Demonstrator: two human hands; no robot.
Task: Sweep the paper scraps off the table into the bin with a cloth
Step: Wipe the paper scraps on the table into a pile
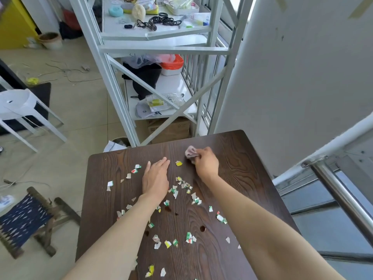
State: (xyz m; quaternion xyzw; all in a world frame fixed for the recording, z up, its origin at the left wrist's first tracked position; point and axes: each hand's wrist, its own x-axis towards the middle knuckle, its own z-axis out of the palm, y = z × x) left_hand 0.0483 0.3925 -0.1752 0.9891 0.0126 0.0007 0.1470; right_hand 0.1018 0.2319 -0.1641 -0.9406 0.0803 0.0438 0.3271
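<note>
Several torn paper scraps (186, 185), white with green, red and yellow print, lie scattered over the dark wooden table (238, 178). My right hand (205, 161) is closed on a small pinkish-grey cloth (191, 152) near the table's far edge, just right of a yellow scrap (178, 163). My left hand (155, 179) rests flat on the table, palm down, fingers together and pointing away, with scraps on both sides. The rim of a bin (121, 140) with a white liner shows on the floor just beyond the table's far left corner.
A white metal shelf rack (161, 49) with clutter stands behind the table. A white wall (302, 77) and a steel railing (339, 190) are on the right. A white plastic stool (18, 106) and a folding woven stool (24, 217) stand on the floor at left.
</note>
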